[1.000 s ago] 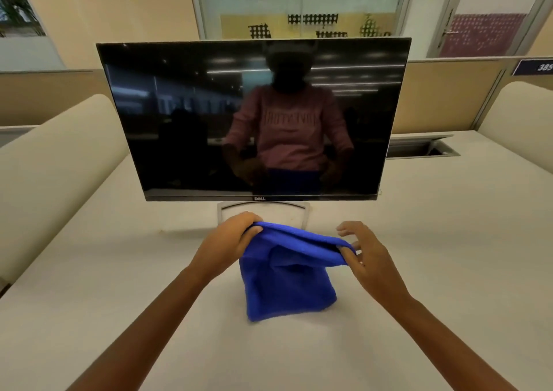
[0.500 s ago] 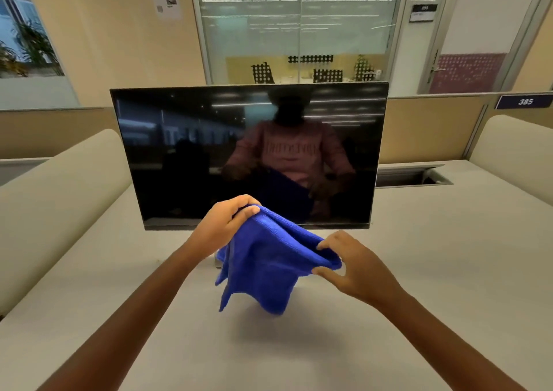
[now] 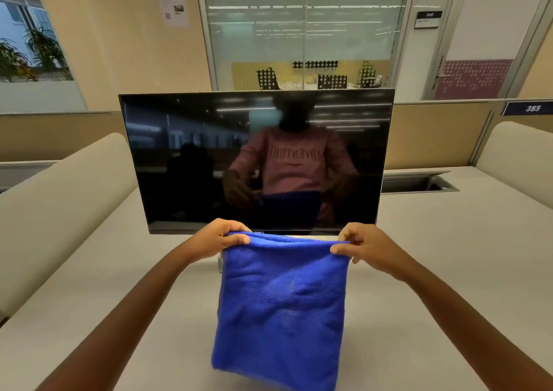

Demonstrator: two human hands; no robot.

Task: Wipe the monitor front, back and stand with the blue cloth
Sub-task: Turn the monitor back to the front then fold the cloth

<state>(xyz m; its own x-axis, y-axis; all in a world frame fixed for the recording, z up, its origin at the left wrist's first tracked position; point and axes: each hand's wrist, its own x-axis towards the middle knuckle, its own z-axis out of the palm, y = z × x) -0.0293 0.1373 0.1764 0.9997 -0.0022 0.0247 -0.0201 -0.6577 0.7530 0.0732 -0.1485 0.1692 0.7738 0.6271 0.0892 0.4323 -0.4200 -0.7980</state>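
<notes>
Left grip: the left grip (image 3: 221,238) is clamping the top left corner of the blue cloth (image 3: 281,301), with the thumb on the near side and the curled fingers behind.
Right grip: the right grip (image 3: 368,245) is pinching the top right corner in the same way, clamped on the fabric.
Blue cloth: it is hanging as a flat sheet between the two grips, its top edge pulled taut. It is over the near middle of the surface (image 3: 449,256), and I cannot tell whether its lower hem is touching the surface.
Why held so: the person is probably spreading the cloth to square it up or fold it into a pad before wiping.
Monitor: the monitor (image 3: 194,157) is standing upright towards the far middle of the surface. Its dark screen is facing the person and reflecting them. The cloth's top edge is sitting level with its bottom bezel but appears to be apart from it.
Stand: the stand (image 3: 220,264) is showing only as a grey sliver just left of the cloth, which is hiding the rest.
Container: a recessed tray (image 3: 419,182) is lying open in the surface's far right part, behind the monitor's right edge. Its inside is looking dark, and I cannot tell what is in it.
Progress: wiping does not seem to be under way yet, so front, back and stand all appear to be waiting.
Risk: pressing on the thin upright screen could be tipping it backward.
</notes>
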